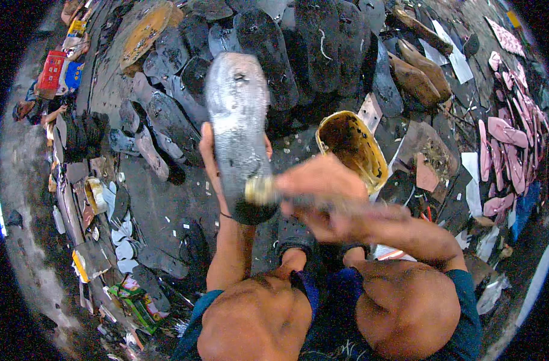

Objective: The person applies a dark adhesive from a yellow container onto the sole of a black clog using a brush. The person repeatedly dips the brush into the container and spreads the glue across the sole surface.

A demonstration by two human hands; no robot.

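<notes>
My left hand holds a dark shoe sole from beneath, its fingers showing along both edges. The upper part of the sole has a wet, grey sheen, while its near end is darker. In my right hand is a brush, smeared by motion, with its pale bristles against the lower part of the sole. Fingers close round its handle, which is mostly hidden. Just beyond my right hand stands a yellow tub with dark residue on its inner walls.
Many dark soles lie heaped at the far side. Brown soles lie at the far right, with a pile of pink cut pieces beyond. Scraps and a green packet litter the left. A person sits at the far left.
</notes>
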